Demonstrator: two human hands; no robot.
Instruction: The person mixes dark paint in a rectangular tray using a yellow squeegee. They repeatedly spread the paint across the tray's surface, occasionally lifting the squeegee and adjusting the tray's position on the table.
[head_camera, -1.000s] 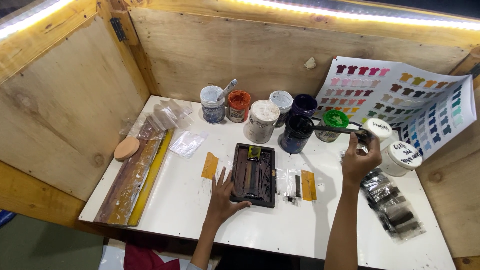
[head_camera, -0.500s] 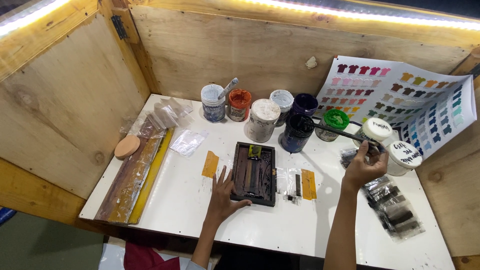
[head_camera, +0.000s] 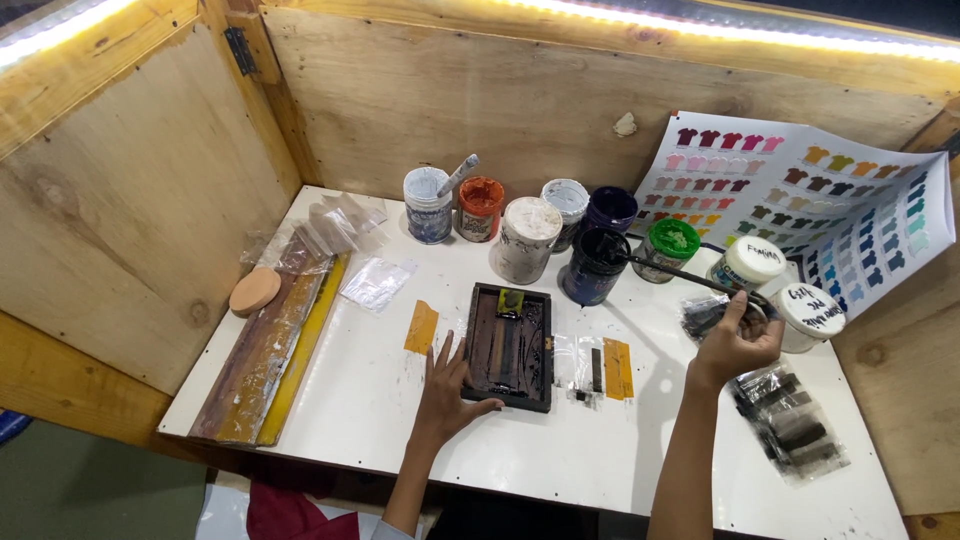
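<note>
My left hand (head_camera: 446, 390) rests flat on the white table (head_camera: 340, 400), fingers spread, thumb against the lower left corner of a small dark printing frame (head_camera: 511, 345). My right hand (head_camera: 737, 345) is closed on the handle of a long thin black stick (head_camera: 680, 275). The stick slants up to the left, and its far end sits in an open dark jar of black ink (head_camera: 595, 264). An ink-smeared clear plastic sheet (head_camera: 708, 315) lies right by the fingers of that hand.
Several paint jars stand behind the frame: orange (head_camera: 481, 208), green (head_camera: 670, 248), purple (head_camera: 611, 210), white-lidded ones (head_camera: 746, 264). A colour chart (head_camera: 800, 195) leans at right. Long squeegees (head_camera: 265, 345), clear bags (head_camera: 375, 283), orange tape strips (head_camera: 421, 326) and an inky bag (head_camera: 790, 420) lie around. Plywood walls enclose the table.
My right hand has drifted slightly right and down with the stick, whose tip stays at the black jar. My left hand has not moved.
</note>
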